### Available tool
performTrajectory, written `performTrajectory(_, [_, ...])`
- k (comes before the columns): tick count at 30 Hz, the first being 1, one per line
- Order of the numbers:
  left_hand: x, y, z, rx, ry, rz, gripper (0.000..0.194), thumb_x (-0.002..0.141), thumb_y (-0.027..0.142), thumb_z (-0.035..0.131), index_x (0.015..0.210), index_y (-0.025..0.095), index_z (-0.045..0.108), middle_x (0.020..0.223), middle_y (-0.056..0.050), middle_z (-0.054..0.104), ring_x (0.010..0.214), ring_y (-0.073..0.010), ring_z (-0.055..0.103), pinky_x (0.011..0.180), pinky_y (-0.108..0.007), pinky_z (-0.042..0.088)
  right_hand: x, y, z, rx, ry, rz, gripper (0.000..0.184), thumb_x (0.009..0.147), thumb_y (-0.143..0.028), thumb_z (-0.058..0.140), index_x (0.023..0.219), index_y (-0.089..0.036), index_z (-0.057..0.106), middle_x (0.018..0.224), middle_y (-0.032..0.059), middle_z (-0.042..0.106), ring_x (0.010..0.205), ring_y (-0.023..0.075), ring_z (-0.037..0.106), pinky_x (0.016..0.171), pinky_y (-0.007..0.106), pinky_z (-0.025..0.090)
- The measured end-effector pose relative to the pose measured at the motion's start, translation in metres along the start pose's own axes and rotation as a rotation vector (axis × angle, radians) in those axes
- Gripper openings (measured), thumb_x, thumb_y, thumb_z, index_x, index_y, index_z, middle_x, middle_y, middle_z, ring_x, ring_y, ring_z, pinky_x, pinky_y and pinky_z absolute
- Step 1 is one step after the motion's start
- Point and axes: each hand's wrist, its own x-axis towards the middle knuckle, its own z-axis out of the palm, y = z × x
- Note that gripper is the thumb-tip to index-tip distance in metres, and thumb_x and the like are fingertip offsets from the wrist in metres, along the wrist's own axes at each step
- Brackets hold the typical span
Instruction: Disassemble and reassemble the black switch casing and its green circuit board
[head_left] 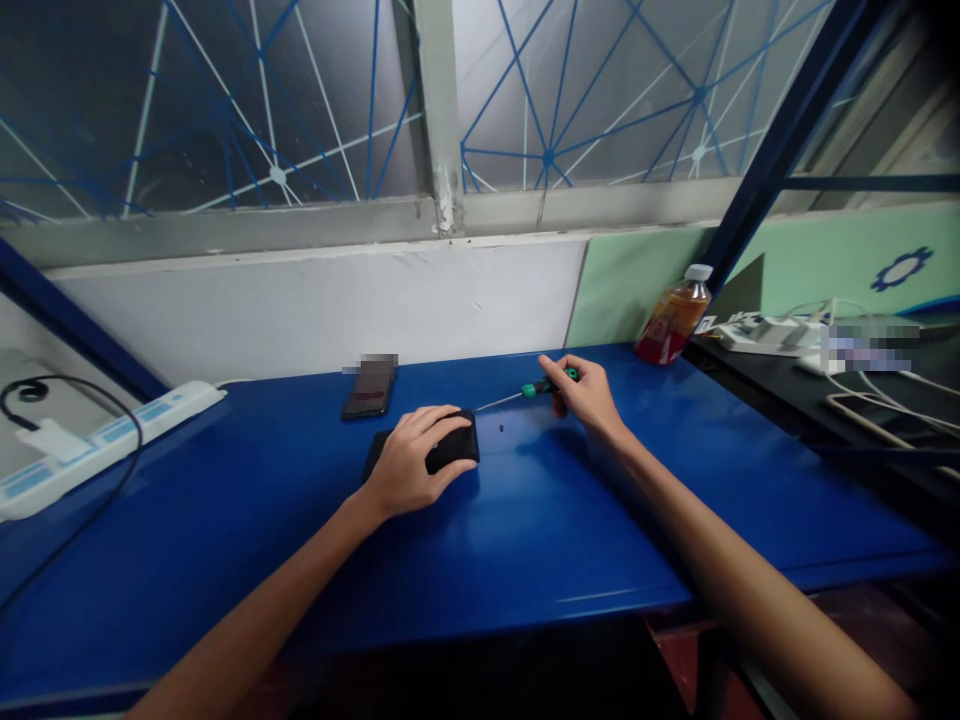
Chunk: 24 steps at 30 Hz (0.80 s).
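Two bare hands at a blue counter [525, 545]: one steadies a black boxy object, the other holds a screwdriver.
The left hand [409, 460] lies over the black boxy object [474, 440], its fingers draped across the top and the thumb along the near side, gripping it on the counter, left of centre. The right hand [585, 395] has its fingers closed around the green-and-black handle of the screwdriver [534, 388]; the thin metal shaft points left to the object's far right corner, though whether the tip touches is too small to tell. A tiny dark piece [502, 429] lies on the counter between the hands. Behind the left hand rests a dark phone [369, 388]; a white power strip [169, 412] lies at far left, and a white-capped bottle [670, 325] of reddish drink stands at back right.
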Motion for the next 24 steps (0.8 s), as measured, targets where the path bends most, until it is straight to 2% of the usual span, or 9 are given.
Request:
performTrajectory(3, [0.0,-0.004,0.001,0.026,-0.04,0.002,0.039,0.085,0.041,0.062,0.119,0.022,0.06,0.127,-0.011,0.059,0.119,-0.0299,0.053,0.097,-0.048,0.043,0.003,0.007,-0.003,-0.075,-0.065,0.059,0.047,0.085,-0.062,0.049,0.064,-0.02,0.049,0.04,-0.0025,0.052,0.034,0.0131,0.05,0.037,0.024,0.039])
performTrajectory(7, [-0.002,-0.009,0.002,0.057,-0.125,0.013,0.042,0.084,0.042,0.063,0.121,0.023,0.059,0.126,-0.011,0.059,0.117,-0.0303,0.053,0.096,-0.049,0.042,0.004,0.011,-0.004,-0.009,-0.246,0.193,0.032,0.078,-0.051,0.063,0.078,-0.022,0.05,0.041,-0.0077,0.047,0.034,0.013,0.044,0.032,0.023,0.034])
performTrajectory(9, [-0.002,-0.01,0.003,0.063,-0.144,0.023,0.042,0.083,0.041,0.063,0.121,0.024,0.06,0.127,-0.01,0.059,0.116,-0.0303,0.053,0.097,-0.049,0.041,0.001,0.01,-0.008,-0.001,-0.32,0.196,0.032,0.076,-0.048,0.066,0.083,-0.022,0.048,0.042,-0.0097,0.045,0.033,0.0118,0.04,0.033,0.022,0.033])
performTrajectory(11, [-0.003,-0.01,0.003,0.063,-0.148,0.026,0.041,0.084,0.041,0.062,0.121,0.024,0.06,0.127,-0.01,0.059,0.117,-0.0303,0.053,0.096,-0.049,0.041,-0.003,0.01,-0.013,-0.038,-0.388,0.159,0.034,0.08,-0.052,0.062,0.083,-0.022,0.049,0.044,-0.0089,0.046,0.035,0.0113,0.039,0.036,0.022,0.031])
performTrajectory(16, [-0.003,-0.008,0.004,0.058,-0.149,0.036,0.043,0.083,0.041,0.063,0.123,0.023,0.059,0.127,-0.011,0.058,0.118,-0.0305,0.052,0.098,-0.048,0.04,-0.011,0.014,-0.021,-0.314,-0.298,-0.039,0.048,0.084,-0.06,0.053,0.059,-0.019,0.047,0.051,-0.0043,0.043,0.047,0.0103,0.038,0.046,0.024,0.029])
performTrajectory(18, [-0.003,-0.008,0.005,0.062,-0.159,0.041,0.043,0.084,0.041,0.063,0.123,0.023,0.059,0.128,-0.011,0.058,0.118,-0.0299,0.051,0.099,-0.048,0.039,-0.01,0.014,-0.021,-0.352,-0.288,-0.066,0.051,0.086,-0.061,0.049,0.057,-0.019,0.045,0.053,-0.0032,0.042,0.051,0.011,0.037,0.049,0.024,0.028])
performTrajectory(21, [-0.003,-0.008,0.006,0.065,-0.161,0.043,0.045,0.084,0.042,0.062,0.125,0.023,0.058,0.129,-0.01,0.058,0.119,-0.0293,0.051,0.099,-0.048,0.039,-0.009,0.011,-0.023,-0.278,-0.391,0.034,0.041,0.079,-0.059,0.06,0.073,-0.019,0.053,0.057,-0.0035,0.048,0.051,0.0108,0.039,0.048,0.024,0.029])
performTrajectory(24, [-0.004,-0.009,0.007,0.072,-0.154,0.03,0.048,0.086,0.046,0.06,0.127,0.022,0.057,0.128,-0.011,0.058,0.118,-0.0288,0.052,0.098,-0.047,0.04,-0.008,0.008,-0.026,-0.162,-0.51,0.193,0.043,0.073,-0.057,0.068,0.091,-0.021,0.053,0.054,-0.0062,0.047,0.042,0.009,0.035,0.042,0.023,0.026])
